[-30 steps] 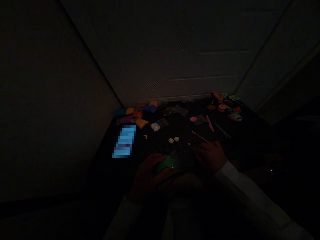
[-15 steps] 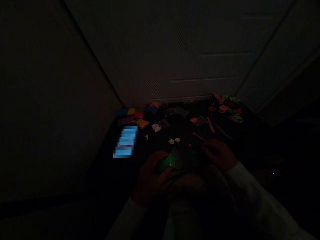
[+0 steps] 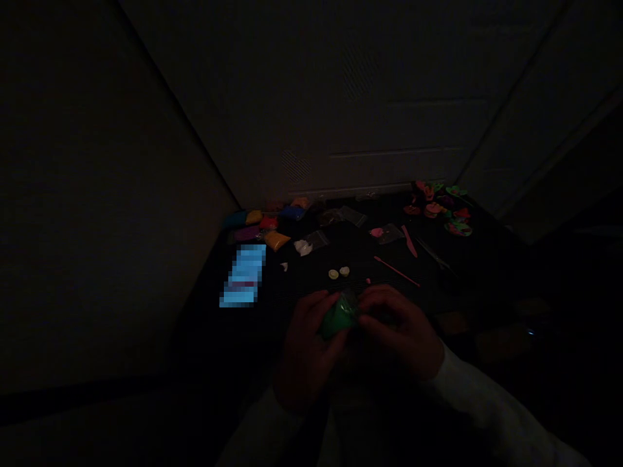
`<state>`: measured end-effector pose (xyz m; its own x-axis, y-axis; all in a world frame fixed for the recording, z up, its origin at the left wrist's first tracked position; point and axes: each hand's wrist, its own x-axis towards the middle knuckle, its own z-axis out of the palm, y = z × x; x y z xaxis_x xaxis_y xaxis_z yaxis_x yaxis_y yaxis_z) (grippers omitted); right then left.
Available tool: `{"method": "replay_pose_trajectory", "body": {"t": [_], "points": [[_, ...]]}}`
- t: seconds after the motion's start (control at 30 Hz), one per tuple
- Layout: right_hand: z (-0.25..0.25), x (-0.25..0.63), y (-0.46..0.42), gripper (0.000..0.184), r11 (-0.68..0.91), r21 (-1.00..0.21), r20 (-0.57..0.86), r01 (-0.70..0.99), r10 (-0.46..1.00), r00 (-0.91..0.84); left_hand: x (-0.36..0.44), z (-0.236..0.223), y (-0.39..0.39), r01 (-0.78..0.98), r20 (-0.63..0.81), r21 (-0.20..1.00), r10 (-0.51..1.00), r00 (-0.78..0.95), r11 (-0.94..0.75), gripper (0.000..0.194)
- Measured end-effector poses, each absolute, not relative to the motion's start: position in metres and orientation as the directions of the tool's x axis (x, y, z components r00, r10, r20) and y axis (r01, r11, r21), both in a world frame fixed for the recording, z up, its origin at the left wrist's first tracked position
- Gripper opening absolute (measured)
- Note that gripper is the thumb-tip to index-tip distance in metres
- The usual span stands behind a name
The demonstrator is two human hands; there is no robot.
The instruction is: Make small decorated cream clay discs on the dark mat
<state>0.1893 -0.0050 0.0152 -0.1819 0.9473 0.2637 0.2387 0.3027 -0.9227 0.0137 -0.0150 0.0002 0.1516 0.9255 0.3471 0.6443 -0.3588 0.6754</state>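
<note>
A clear plastic bag with a green, clay-like lump (image 3: 337, 319) is between my hands at the near side of the dark table. My left hand (image 3: 307, 350) is closed around the filled part. The fingers of my right hand (image 3: 396, 327) pinch the bag's clear end. Just beyond them lie a tiny pink bit (image 3: 368, 281) and two small pale round pieces (image 3: 333, 274). A thin pink stick tool (image 3: 396, 270) lies past my right hand. The room is very dark, so fine detail on the bag is lost.
A glowing, pixelated screen (image 3: 243, 275) lies at the left. Behind it are several coloured bags, one orange (image 3: 277, 240). A white lump (image 3: 303, 247), a pink knife-shaped tool (image 3: 409, 241), scissors (image 3: 435, 255) and colourful shaped pieces (image 3: 458, 227) lie farther back, before a pale wall (image 3: 389, 130).
My right hand has moved left from beside the pink stick to the bag and closed on its clear end. My left hand has shifted slightly right with the bag.
</note>
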Motion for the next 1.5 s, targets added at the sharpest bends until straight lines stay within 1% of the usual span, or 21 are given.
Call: {"method": "replay_pose_trajectory", "body": {"t": [0.1, 0.2, 0.27, 0.43, 0.53, 0.63, 0.7, 0.77, 0.83, 0.93, 1.03, 1.1, 1.13, 1.17, 1.23, 1.27, 1.37, 1.5], "points": [[0.014, 0.191, -0.003, 0.010, 0.284, -0.939, 0.248, 0.196, 0.950, -0.190, 0.015, 0.000, -0.016, 0.644, 0.327, 0.680, 0.931, 0.163, -0.352, 0.041], [0.013, 0.189, -0.002, 0.009, 0.247, -0.953, 0.215, 0.175, 0.959, -0.184, 0.016, 0.001, -0.016, 0.642, 0.311, 0.687, 0.936, 0.165, -0.341, 0.040], [0.013, 0.188, -0.002, 0.009, 0.250, -0.955, 0.218, 0.162, 0.957, -0.191, 0.017, 0.001, -0.016, 0.636, 0.311, 0.689, 0.934, 0.174, -0.347, 0.040], [0.012, 0.187, -0.005, 0.013, 0.291, -0.935, 0.247, 0.202, 0.944, -0.220, 0.018, 0.002, -0.016, 0.620, 0.313, 0.702, 0.933, 0.175, -0.352, 0.040], [0.012, 0.187, -0.007, 0.018, 0.417, -0.857, 0.356, 0.303, 0.904, -0.238, 0.018, 0.004, -0.016, 0.605, 0.293, 0.722, 0.940, 0.172, -0.336, 0.039], [0.013, 0.188, -0.007, 0.021, 0.586, -0.708, 0.502, 0.395, 0.810, -0.303, 0.016, 0.004, -0.017, 0.581, 0.262, 0.751, 0.949, 0.175, -0.314, 0.038], [0.013, 0.188, -0.007, 0.024, 0.650, -0.638, 0.547, 0.414, 0.760, -0.351, 0.015, 0.003, -0.017, 0.559, 0.223, 0.779, 0.959, 0.175, -0.283, 0.037], [0.011, 0.187, -0.007, 0.026, 0.666, -0.619, 0.551, 0.417, 0.746, -0.373, 0.015, 0.003, -0.017, 0.535, 0.166, 0.814, 0.973, 0.158, -0.225, 0.037], [0.009, 0.187, -0.008, 0.027, 0.635, -0.653, 0.529, 0.412, 0.772, -0.352, 0.017, 0.003, -0.018, 0.511, 0.095, 0.845, 0.985, 0.145, -0.157, 0.038], [0.005, 0.186, -0.009, 0.018, 0.510, -0.762, 0.456, 0.398, 0.860, -0.229, 0.022, 0.004, -0.017, 0.508, 0.029, 0.858, 0.994, 0.108, -0.080, 0.040], [0.005, 0.187, -0.008, 0.008, 0.427, -0.832, 0.401, 0.354, 0.904, -0.147, 0.024, 0.006, -0.017, 0.507, 0.066, 0.856, 0.995, 0.075, -0.095, 0.049], [0.006, 0.188, -0.007, 0.007, 0.416, -0.845, 0.383, 0.336, 0.909, -0.162, 0.023, 0.008, -0.017, 0.462, 0.109, 0.872, 0.985, 0.134, -0.159, 0.053], [0.007, 0.189, -0.007, 0.007, 0.422, -0.840, 0.383, 0.341, 0.906, -0.180, 0.021, 0.009, -0.016, 0.429, 0.132, 0.883, 0.978, 0.164, -0.192, 0.048], [0.008, 0.189, -0.006, 0.007, 0.437, -0.828, 0.389, 0.351, 0.899, -0.202, 0.019, 0.010, -0.016, 0.402, 0.150, 0.891, 0.973, 0.178, -0.211, 0.039], [0.008, 0.191, -0.007, 0.008, 0.479, -0.792, 0.417, 0.380, 0.877, -0.238, 0.016, 0.013, -0.014, 0.381, 0.154, 0.902, 0.975, 0.160, -0.204, 0.021], [0.008, 0.191, -0.007, 0.009, 0.500, -0.773, 0.436, 0.391, 0.866, -0.245, 0.014, 0.014, -0.012, 0.384, 0.142, 0.904, 0.979, 0.146, -0.188, 0.017], [0.006, 0.192, -0.008, 0.012, 0.539, -0.736, 0.478, 0.411, 0.842, -0.249, 0.011, 0.017, -0.009, 0.397, 0.091, 0.906, 0.984, 0.151, -0.144, 0.013], [0.004, 0.193, -0.009, 0.013, 0.558, -0.719, 0.499, 0.415, 0.830, -0.251, 0.011, 0.018, -0.009, 0.372, 0.100, 0.915, 0.980, 0.171, -0.158, 0.012]]}}
